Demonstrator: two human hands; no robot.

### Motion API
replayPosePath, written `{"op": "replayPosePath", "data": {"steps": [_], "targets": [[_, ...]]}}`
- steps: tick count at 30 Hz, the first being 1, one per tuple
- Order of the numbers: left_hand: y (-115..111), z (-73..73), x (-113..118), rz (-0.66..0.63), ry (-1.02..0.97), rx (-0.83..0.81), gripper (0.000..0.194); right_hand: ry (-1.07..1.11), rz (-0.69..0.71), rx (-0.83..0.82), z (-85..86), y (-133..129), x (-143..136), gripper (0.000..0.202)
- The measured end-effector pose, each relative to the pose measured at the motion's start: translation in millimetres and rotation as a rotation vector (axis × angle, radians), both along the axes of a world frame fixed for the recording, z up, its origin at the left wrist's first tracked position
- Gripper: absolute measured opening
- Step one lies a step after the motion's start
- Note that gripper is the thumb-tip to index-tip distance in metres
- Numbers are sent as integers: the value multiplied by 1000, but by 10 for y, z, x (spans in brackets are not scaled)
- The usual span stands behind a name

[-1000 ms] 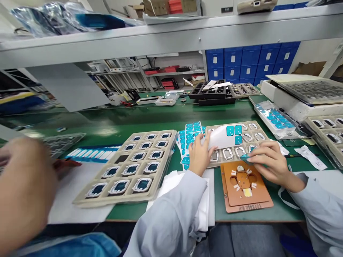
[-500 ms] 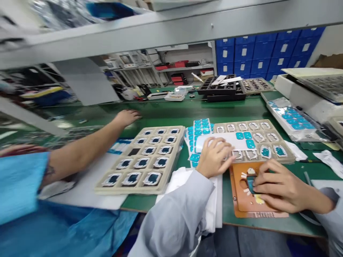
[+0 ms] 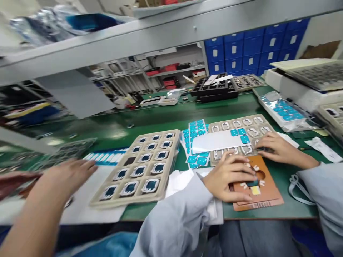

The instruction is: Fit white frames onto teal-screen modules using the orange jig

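My left hand (image 3: 232, 176) lies over the left side of an orange fixture plate (image 3: 269, 192), thumb spread from the fingers. Its fingertips touch the plate around a dark teal part (image 3: 252, 183) in the middle, above a yellow patch. A round hole shows right of that part. Closed fingers of my right hand (image 3: 278, 150) pinch a small dark part (image 3: 266, 149) at the near right corner of a beige tray (image 3: 214, 126) of white-edged frames. Across that tray lies a white backing sheet (image 3: 211, 142) with a few teal stickers at its right end.
Left of me stands another beige tray (image 3: 158, 194) of framed dark parts. Beside it is a co-worker's hand (image 3: 64, 182). Teal sticker sheets (image 3: 197, 130) lie between the trays. Bagged teal pieces (image 3: 285, 110) lie at right, black trays (image 3: 214, 91) behind. A shelf beam (image 3: 160, 34) crosses overhead.
My left hand has moved from the white sheet down onto the orange plate. My right hand has left the plate for the tray's corner. The co-worker's arm has drawn back toward the near left.
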State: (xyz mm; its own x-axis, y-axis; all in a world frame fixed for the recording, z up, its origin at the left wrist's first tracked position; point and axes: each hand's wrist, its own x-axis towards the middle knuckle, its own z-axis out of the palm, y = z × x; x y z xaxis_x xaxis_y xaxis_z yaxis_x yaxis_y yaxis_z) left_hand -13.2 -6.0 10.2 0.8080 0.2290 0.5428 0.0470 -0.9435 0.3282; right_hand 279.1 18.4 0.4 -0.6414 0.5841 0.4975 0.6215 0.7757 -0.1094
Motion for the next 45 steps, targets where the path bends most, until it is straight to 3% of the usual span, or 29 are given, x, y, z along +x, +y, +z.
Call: {"op": "replayPosePath", "data": {"steps": [5, 8, 10, 13, 15, 18, 20, 22, 27, 29, 38, 45], "targets": [[-21, -32, 7, -44, 40, 29, 43, -65, -104, -32, 37, -47, -20, 20], [17, -16, -43, -18, -29, 21, 42, -17, -70, -62, 31, -76, -82, 21], [71, -18, -78, 131, -27, 24, 38, -2, -37, -144, -14, -75, -132, 26], [212, -57, -121, 552, 89, 9, 45, 4, -40, -270, -100, -50, -188, 35], [316, -94, -132, 762, 250, -54, 48, 15, -38, -327, -137, -19, -195, 34], [420, -129, -120, 880, 438, -155, 50, 39, 0, -375, -138, 41, -165, 31], [427, -126, -113, 917, 433, -166, 52, 79, 37, -410, -113, 80, -133, 30], [377, -101, -119, 851, 349, -102, 52, 117, 78, -452, -83, 111, -107, 31], [104, 3, -146, 236, 127, 104, 37, 154, 113, -451, -51, 130, -111, 34], [26, 33, -135, 128, 110, 114, 33, 150, 131, -443, -56, 126, -130, 32], [12, 37, -86, 16, 103, 46, 45, 81, 196, -361, -120, 160, -158, 34], [-20, 53, -58, -2, 60, 51, 43, 385, 115, -227, 212, -199, -201, 17]]}}
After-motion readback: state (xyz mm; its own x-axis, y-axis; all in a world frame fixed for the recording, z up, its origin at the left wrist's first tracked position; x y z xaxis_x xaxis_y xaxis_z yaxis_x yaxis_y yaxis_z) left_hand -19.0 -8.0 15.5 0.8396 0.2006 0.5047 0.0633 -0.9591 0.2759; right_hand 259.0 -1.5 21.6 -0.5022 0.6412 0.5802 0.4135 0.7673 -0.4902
